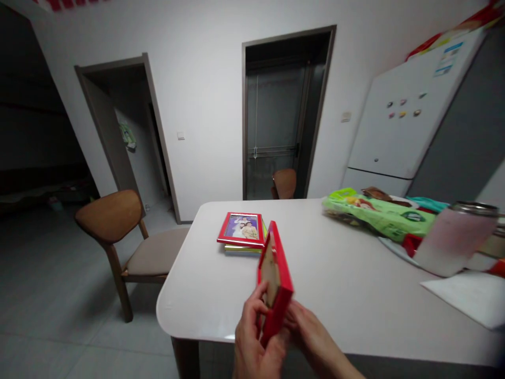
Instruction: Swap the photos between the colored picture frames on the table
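The red frame [281, 263] was held up on edge above the near edge of the table [347, 295], left of that edge's middle. Its tan back faced left, and its upper rim ran away from the person toward the far edge (foreshortening hid which side was truly longer). Near the far left corner lay a red photo frame [241, 227], picture up, on top of a yellow frame [241, 249].

A blue-and-white label [447, 59] showed high on the fridge [398, 131], and a dark oval mark sat on the green packet [379, 213] by the far right edge; the lettering on both was too small or blurred to read.

The left hand [256, 337] was closed around the near part of the held frame, fingers against the back. The right hand [310, 329] was curled at its right side, fingertips partly hidden behind it.
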Demonstrator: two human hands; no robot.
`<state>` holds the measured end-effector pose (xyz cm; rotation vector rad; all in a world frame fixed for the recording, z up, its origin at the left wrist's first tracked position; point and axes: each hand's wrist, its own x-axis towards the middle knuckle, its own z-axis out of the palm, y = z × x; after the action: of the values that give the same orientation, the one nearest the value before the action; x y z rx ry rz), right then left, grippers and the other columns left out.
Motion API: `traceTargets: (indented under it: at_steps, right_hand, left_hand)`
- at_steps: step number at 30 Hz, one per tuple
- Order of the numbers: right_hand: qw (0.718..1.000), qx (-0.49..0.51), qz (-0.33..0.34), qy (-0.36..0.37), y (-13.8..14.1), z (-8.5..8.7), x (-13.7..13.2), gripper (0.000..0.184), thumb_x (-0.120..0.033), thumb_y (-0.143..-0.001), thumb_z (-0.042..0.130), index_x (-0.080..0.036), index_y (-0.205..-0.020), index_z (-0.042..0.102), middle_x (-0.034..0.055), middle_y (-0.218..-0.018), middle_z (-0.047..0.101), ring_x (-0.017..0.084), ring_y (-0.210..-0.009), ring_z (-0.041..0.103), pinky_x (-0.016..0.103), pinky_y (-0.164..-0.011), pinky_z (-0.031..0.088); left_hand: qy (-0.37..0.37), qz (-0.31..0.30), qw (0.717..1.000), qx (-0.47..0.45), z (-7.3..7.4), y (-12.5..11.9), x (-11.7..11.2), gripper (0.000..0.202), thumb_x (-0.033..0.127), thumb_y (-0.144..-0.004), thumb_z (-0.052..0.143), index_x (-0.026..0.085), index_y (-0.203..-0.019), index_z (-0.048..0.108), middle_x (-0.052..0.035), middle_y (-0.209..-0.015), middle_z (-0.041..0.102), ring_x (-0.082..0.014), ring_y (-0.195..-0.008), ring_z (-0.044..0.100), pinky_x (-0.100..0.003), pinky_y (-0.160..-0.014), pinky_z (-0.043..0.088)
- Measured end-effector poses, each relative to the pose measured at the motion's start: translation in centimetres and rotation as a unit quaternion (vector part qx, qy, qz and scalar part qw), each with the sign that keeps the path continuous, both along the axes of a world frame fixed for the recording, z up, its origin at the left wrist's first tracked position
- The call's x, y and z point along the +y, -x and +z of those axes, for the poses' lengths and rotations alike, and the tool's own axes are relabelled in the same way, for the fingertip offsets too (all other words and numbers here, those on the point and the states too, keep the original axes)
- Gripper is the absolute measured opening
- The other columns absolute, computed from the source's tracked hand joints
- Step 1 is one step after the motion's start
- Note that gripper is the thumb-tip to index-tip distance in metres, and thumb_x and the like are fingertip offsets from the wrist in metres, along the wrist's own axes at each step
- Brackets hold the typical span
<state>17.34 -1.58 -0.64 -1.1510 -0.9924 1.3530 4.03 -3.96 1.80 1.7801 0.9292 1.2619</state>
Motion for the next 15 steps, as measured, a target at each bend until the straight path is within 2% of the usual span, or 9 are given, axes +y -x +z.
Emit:
traceTargets:
  at_steps: [3, 6, 8, 10, 13, 15]
  right_hand:
    - [0.996, 0.092, -0.012, 0.000, 2.2, -0.2, -0.6, 0.052, -0.045, -0.073, 0.044, -0.021, -0.119, 0.037, 0.0062, -0.094, 0.064, 0.019, -0.077, 0.061, 0.029, -0.060, 0.049]
    - [0.992, 0.109, -0.064, -0.028, 0.8, -0.2, -0.4, 0.060, -0.042, -0.072, 0.046, -0.022, -0.125, 0.027, 0.0049, -0.100, 0.061, 0.019, -0.077, 0.061, 0.030, -0.061, 0.049]
    - [0.994, 0.049, -0.095, -0.023, -2.0, -0.1, 0.0, 0.062, -0.043, -0.071, 0.045, -0.022, -0.126, 0.026, 0.0047, -0.096, 0.064, 0.020, -0.071, 0.062, 0.030, -0.057, 0.050]
    - [0.992, -0.040, -0.120, 0.001, -5.5, 0.2, 0.7, 0.062, -0.044, -0.071, 0.044, -0.020, -0.126, 0.029, 0.0051, -0.085, 0.067, 0.020, -0.062, 0.063, 0.031, -0.053, 0.049]
    - [0.974, -0.159, -0.160, 0.023, -10.9, 0.8, 2.0, 0.060, -0.039, -0.070, 0.045, -0.015, -0.124, 0.034, 0.0058, -0.077, 0.068, 0.020, -0.059, 0.063, 0.031, -0.054, 0.049]
    - [0.956, -0.241, -0.169, 0.013, -14.0, 1.0, 2.9, 0.055, -0.035, -0.068, 0.047, -0.015, -0.118, 0.043, 0.0057, -0.077, 0.068, 0.020, -0.063, 0.063, 0.030, -0.057, 0.048]
  left_hand:
    - [0.067, -0.022, 0.988, -0.138, 0.5, -0.8, -0.1, 0.036, 0.044, -0.075, 0.044, 0.019, -0.099, 0.036, -0.0126, -0.110, 0.051, -0.0240, -0.103, 0.047, -0.035, -0.083, 0.042]
    - [0.094, -0.020, 0.975, -0.199, 1.4, -1.0, 0.4, 0.057, 0.042, -0.069, 0.055, 0.020, -0.113, 0.025, -0.0102, -0.108, 0.053, -0.0222, -0.097, 0.052, -0.033, -0.082, 0.043]
    - [0.111, -0.031, 0.970, -0.216, 2.1, -0.8, 1.1, 0.069, 0.037, -0.067, 0.058, 0.020, -0.120, 0.017, -0.0097, -0.113, 0.050, -0.0218, -0.099, 0.051, -0.033, -0.084, 0.042]
    - [0.130, -0.075, 0.966, -0.209, 2.2, -1.0, 1.9, 0.071, 0.032, -0.065, 0.061, 0.019, -0.121, 0.019, -0.0093, -0.115, 0.049, -0.0220, -0.100, 0.050, -0.033, -0.084, 0.042]
    - [0.158, -0.149, 0.960, -0.177, 1.1, -2.7, 3.0, 0.068, 0.022, -0.061, 0.063, 0.017, -0.119, 0.028, -0.0080, -0.114, 0.051, -0.0214, -0.098, 0.052, -0.031, -0.082, 0.044]
    - [0.158, -0.164, 0.961, -0.155, -0.2, -4.6, 3.6, 0.065, 0.016, -0.060, 0.061, 0.018, -0.118, 0.031, -0.0055, -0.113, 0.053, -0.0193, -0.097, 0.052, -0.029, -0.080, 0.045]
